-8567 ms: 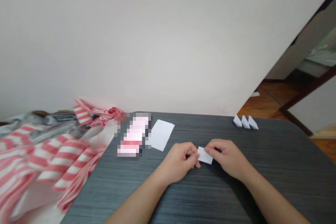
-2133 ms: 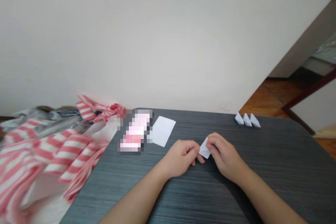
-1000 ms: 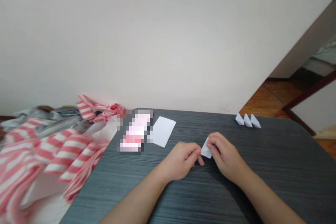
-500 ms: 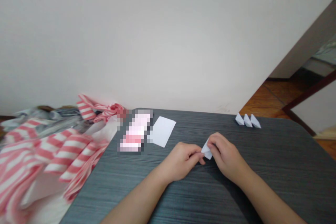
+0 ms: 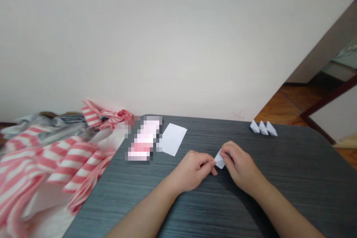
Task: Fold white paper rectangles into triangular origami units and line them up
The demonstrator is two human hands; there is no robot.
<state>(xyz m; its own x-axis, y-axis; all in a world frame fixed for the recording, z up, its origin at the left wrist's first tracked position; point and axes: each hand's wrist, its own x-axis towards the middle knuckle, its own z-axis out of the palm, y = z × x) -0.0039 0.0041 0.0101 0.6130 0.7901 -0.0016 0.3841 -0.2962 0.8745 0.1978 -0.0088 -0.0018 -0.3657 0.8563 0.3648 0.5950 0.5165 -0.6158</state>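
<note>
White folded paper is nearer to you than the sheets and to their right. Your left hand pinches its left corner at the fingertips, while your right hand grasps its upper right side, fingers covering part of it. Three paper shapes sit well right of the sheets.

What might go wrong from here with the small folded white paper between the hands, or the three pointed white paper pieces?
1. The left hand and right hand pinch the small folded white paper from opposite sides, so uneven pulling might crease or tear it.
2. The three pointed white paper pieces sit close to the far edge of the dark, streaked table, so a bump might knock one off.
</note>
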